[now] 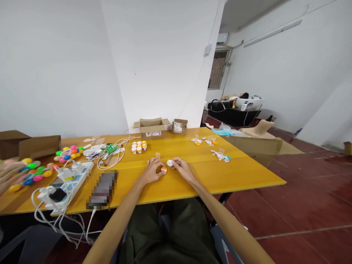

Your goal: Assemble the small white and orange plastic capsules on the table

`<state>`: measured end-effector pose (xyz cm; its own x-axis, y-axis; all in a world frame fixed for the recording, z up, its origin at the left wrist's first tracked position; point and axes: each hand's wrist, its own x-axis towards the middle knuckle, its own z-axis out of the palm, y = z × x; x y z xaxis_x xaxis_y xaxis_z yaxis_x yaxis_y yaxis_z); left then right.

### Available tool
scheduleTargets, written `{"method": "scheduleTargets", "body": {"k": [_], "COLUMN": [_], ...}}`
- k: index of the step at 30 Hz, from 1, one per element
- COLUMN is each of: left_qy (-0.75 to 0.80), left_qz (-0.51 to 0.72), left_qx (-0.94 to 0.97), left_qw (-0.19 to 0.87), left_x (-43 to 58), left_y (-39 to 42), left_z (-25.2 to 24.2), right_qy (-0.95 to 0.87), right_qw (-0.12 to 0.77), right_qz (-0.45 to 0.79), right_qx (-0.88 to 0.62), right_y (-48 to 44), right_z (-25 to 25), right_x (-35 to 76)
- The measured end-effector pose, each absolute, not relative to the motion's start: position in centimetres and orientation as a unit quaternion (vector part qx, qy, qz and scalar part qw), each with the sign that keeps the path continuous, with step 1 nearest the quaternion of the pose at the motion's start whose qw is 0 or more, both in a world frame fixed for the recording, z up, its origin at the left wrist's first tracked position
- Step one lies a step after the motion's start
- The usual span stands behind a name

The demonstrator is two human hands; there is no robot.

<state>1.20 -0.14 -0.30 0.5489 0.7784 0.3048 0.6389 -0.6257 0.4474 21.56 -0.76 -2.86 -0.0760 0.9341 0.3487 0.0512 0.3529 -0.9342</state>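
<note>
My left hand (153,171) is closed around a small round orange part (164,169) with white pieces inside it, low over the wooden table. Just to its right, my right hand (182,168) pinches a white round disc (169,162) by its edge. The two parts are close together but apart. Beyond my left fingers stands a small clear plastic cup (157,155). Farther back on the left, several white-and-orange pieces (139,146) are grouped closely. To the right lie loose piles of small white, orange and teal parts (220,155).
Two cardboard boxes, one open (152,127) and one small (179,127), stand at the wall. On the left are a power strip (78,183) with cables, a phone (102,189), and colourful balls (38,172) near another person's hand (9,175). The table's edge (264,186) is at right.
</note>
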Motion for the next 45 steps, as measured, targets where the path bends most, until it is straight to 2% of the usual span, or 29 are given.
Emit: {"method": "scheduleTargets", "body": {"k": [21,45], "left_qy": [0.420,0.416], "left_qz": [0.276,0.288], "left_qx": [0.844,0.844], "left_qw": [0.188,0.178], "left_x": [1.7,1.9], "left_y": [-0.3,0.3], "left_z": [0.1,-0.6], "right_qy": [-0.693,-0.728], "right_qw": [0.484,0.476], "right_qz": [0.368,0.300], "right_qx": [-0.389,-0.391], "right_y": [-1.0,-1.1], "right_z": [-2.7,-2.4], "right_x": [21.0,20.5]}}
